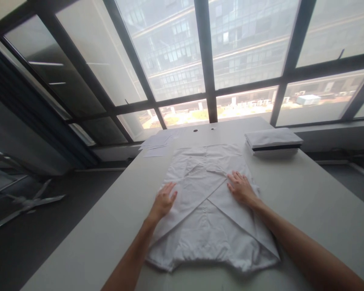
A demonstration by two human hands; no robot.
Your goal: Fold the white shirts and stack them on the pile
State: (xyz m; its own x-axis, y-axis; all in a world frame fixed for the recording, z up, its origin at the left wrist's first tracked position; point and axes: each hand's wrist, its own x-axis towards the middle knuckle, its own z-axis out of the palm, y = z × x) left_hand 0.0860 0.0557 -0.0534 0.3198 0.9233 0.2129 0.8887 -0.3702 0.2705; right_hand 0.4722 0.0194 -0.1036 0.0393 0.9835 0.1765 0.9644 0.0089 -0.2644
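Observation:
A white shirt (206, 226) lies spread on the white table, its sleeves folded in so that they cross over the middle. My left hand (164, 199) rests on the shirt's left edge with its fingers stretched out. On the right side, my right hand (241, 187) lies flat on the folded sleeve, fingers extended and a little apart. Neither hand grips the cloth. Light wrinkles run across the shirt, and its gathered lower edge faces me.
Folded white cloths with a dark layer between them form a stack (273, 139) at the back right of the table (109, 226). Paper sheets (157, 142) lie at the back left. Tall windows (170, 48) stand behind, and a metal chair base (28, 204) is on the floor at left.

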